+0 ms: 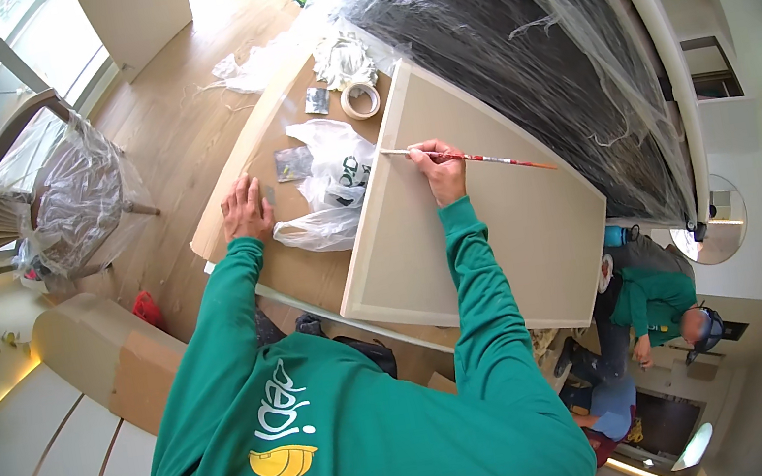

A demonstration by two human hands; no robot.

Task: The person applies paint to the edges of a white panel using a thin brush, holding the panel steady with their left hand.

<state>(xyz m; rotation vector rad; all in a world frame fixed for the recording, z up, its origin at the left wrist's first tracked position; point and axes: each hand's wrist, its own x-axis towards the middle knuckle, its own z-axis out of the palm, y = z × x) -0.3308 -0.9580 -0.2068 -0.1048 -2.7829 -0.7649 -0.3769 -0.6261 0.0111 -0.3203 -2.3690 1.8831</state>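
My right hand (438, 169) grips a thin red-handled paintbrush (478, 159), its tip touching the left edge of a large beige panel (499, 229) lying flat. My left hand (246, 209) rests flat with fingers spread on brown cardboard (306, 270) that covers the floor beside the panel. A white plastic bag (332, 181) lies between my two hands, just left of the panel.
A roll of masking tape (361, 99) and crumpled white rags (343, 60) lie beyond the bag. Clear plastic sheeting covers a black surface (510, 48) past the panel. A plastic-wrapped chair (75, 197) stands at left. Another person in green (656, 304) crouches at lower right.
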